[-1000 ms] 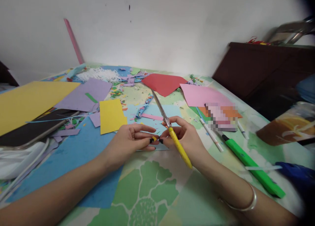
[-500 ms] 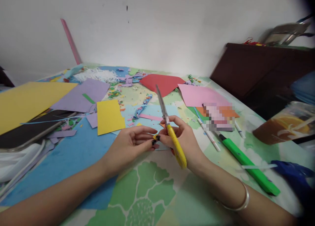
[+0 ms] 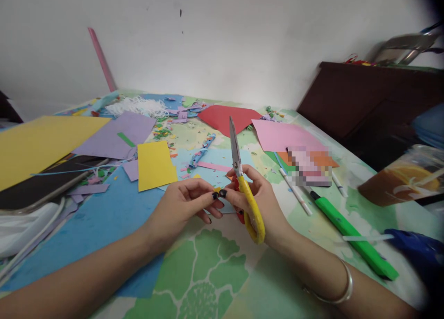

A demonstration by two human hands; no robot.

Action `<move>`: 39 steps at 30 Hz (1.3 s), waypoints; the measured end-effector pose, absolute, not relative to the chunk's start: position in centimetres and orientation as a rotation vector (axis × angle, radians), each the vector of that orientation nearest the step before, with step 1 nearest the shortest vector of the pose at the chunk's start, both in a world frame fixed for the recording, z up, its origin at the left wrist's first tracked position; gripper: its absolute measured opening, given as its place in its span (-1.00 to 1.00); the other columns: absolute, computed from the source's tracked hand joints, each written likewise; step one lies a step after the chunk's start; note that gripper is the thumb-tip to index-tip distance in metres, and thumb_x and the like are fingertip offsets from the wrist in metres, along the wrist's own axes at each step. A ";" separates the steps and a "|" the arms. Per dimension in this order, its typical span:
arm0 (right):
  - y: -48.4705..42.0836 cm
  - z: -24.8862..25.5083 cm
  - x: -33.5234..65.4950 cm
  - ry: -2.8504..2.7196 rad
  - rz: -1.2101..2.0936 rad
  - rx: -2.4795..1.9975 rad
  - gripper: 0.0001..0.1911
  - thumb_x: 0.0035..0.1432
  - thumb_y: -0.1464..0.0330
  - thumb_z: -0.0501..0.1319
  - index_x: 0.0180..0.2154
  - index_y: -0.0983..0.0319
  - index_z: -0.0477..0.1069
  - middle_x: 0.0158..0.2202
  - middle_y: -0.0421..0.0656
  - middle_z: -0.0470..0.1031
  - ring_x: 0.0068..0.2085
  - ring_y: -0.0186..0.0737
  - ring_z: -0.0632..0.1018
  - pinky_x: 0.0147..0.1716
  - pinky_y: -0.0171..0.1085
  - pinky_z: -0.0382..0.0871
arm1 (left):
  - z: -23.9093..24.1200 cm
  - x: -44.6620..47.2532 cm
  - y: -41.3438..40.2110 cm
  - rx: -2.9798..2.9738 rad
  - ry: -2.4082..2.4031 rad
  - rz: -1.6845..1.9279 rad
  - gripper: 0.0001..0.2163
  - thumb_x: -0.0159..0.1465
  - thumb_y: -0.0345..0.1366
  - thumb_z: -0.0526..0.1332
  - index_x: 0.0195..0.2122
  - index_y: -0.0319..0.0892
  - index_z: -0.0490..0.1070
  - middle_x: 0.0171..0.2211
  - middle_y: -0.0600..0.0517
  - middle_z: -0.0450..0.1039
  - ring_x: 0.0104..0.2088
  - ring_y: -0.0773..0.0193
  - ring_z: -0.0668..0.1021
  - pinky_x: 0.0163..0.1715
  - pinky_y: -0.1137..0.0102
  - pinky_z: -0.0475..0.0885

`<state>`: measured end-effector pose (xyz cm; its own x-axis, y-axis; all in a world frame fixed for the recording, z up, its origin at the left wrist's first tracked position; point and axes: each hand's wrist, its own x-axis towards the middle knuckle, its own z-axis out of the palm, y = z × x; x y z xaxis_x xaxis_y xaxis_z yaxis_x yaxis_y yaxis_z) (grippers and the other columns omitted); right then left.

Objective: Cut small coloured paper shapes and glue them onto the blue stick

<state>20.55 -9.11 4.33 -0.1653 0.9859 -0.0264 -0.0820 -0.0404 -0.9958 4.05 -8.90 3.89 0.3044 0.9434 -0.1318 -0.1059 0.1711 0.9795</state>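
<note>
A small yellow scrap [image 3: 217, 190] is pinched between the closed fingers of the left hand [image 3: 180, 203] above the near middle of the bench [image 3: 208, 272] — it is also touched by fingertips of the right hand [image 3: 263, 203]. The yellow-handled scissors [image 3: 243, 180] are gripped in that right hand, blades together and pointed far and upward. A green marker [image 3: 350, 233] is laid to the right.

The worktop [image 3: 208, 272] has a green leafy cover. On it lie a big yellow sheet [image 3: 38, 140], a purple sheet [image 3: 118, 134], a blue sheet [image 3: 104, 217], a small yellow paper [image 3: 156, 165], a red paper [image 3: 225, 116], a pink paper [image 3: 280, 134], a green marker [image 3: 350, 233], a white pen [image 3: 294, 191] and lots of tiny paper scraps [image 3: 163, 131].
</note>
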 end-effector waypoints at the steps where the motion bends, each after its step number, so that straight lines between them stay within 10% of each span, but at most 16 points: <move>1: -9.1 4.4 20.7 -1.306 1.338 -1.114 -0.65 -0.13 0.36 0.33 -0.25 0.17 0.29 -0.57 -0.37 0.33 -0.63 -0.47 0.25 -0.63 -0.41 0.15 | 4.0 3.9 -8.8 1.103 0.970 0.985 -0.93 0.13 -0.31 0.30 -0.43 -0.19 0.48 -0.50 0.03 0.57 -0.53 0.32 0.59 -0.57 0.53 0.41; 13: -10.0 3.8 21.0 -2.017 0.579 -1.339 -0.72 -0.08 0.27 0.32 -0.39 0.18 0.24 -0.56 -0.36 0.15 -0.57 -0.44 0.16 -0.59 -0.40 0.02 | 5.3 3.0 -8.5 0.833 0.912 1.299 -0.93 0.09 -0.38 0.32 -0.42 -0.17 0.43 -0.35 0.10 0.55 -0.29 0.27 0.61 -0.29 0.44 0.50; 39: -9.9 3.4 20.7 -2.020 0.406 -1.333 -0.68 -0.08 0.18 0.33 -0.36 0.18 0.29 -0.56 -0.33 0.21 -0.58 -0.42 0.20 -0.58 -0.41 0.07 | 4.9 3.2 -8.6 0.849 0.890 1.296 -0.98 0.15 -0.37 0.28 -0.42 -0.16 0.48 -0.31 0.09 0.57 -0.33 0.33 0.60 -0.34 0.47 0.50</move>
<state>20.74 -9.95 3.40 -0.2500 0.8978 0.3625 0.6878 0.4282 -0.5861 3.19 -8.60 4.89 0.0599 0.9959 -0.0679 -0.4212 0.0869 0.9028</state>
